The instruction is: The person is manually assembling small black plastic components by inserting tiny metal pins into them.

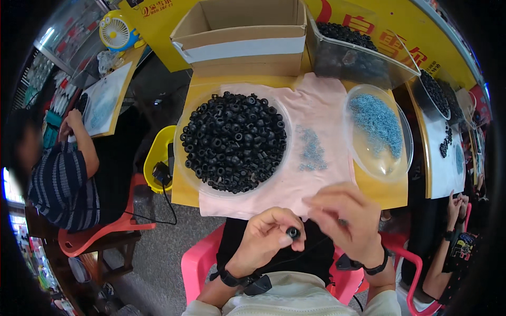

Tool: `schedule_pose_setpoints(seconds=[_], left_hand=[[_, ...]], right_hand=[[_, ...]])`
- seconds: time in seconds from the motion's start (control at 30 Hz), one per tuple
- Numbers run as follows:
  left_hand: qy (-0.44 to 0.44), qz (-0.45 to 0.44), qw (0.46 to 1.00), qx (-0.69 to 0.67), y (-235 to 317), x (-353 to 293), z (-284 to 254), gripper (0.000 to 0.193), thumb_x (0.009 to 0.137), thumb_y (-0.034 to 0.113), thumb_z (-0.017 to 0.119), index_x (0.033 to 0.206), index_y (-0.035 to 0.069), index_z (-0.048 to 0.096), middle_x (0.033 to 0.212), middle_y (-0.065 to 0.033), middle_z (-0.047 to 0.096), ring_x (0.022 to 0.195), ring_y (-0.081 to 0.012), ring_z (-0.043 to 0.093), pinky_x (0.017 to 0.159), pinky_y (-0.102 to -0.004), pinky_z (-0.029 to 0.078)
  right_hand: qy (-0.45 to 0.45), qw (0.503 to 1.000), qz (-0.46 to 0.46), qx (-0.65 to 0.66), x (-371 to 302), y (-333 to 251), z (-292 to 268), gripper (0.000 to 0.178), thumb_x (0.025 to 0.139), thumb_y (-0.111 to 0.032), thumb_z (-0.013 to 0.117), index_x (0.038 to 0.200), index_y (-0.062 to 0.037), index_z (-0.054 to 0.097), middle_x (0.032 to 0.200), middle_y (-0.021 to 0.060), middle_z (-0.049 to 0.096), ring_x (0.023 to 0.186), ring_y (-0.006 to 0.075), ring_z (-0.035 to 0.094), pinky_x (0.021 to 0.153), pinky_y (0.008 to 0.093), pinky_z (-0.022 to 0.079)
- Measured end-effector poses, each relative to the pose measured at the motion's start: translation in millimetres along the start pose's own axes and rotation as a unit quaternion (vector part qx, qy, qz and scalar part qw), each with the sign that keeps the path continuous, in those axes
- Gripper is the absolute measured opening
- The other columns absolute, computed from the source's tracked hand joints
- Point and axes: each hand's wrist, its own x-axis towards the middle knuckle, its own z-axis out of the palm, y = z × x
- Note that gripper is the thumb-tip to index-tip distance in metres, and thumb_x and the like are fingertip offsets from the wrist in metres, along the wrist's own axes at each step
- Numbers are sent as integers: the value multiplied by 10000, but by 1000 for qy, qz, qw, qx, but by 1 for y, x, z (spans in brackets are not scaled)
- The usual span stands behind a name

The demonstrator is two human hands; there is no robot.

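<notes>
My left hand [270, 234] is closed around a small black ring-shaped part [293, 232], whose round hole faces up, above my lap at the table's front edge. Just right of it, my right hand [348, 218] has its thumb and forefinger tips drawn together, slightly blurred. Anything between those tips is too small to make out. Beyond my left hand, a clear round tray [178, 152] holds a heap of black ring-shaped parts [234, 139]. Tiny bluish pieces [312, 150] lie loose on a pink cloth [329, 116]. To their right, a clear lid-like dish [385, 167] holds more bluish pieces [375, 118].
An open cardboard box [242, 55] and a clear bin [363, 66] of black parts stand at the back of the yellow table [184, 197]. A yellow basket [153, 158] is at its left. People sit at side tables left and right, on red and pink chairs [197, 258].
</notes>
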Motion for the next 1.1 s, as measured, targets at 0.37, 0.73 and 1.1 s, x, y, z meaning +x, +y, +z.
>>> schedule_pose_setpoints(seconds=[0.37,0.73,1.1], left_hand=[[-21,5,999,37,11,1,-4,187,804,45,719,951,-35,637,899,-198,629,729,-271,659,617,-334,555],[-37,8,998,59,14,4,-15,193,809,-8,692,988,-38,626,923,-201,634,786,-259,657,686,-353,555],[-54,-14,997,54,13,0,-12,190,850,-76,627,1035,-38,611,986,-174,621,895,-238,645,812,-351,532]], right_hand=[[-37,981,3,-192,57,49,62,81,800,-88,660,845,-68,597,831,67,533,773,235,628,580,356,510],[-101,956,17,-274,69,52,78,104,786,-117,660,811,-63,575,872,72,521,855,237,613,606,367,530],[-105,957,5,-271,73,54,86,99,788,-120,650,825,-58,583,883,77,548,825,246,627,627,362,530]])
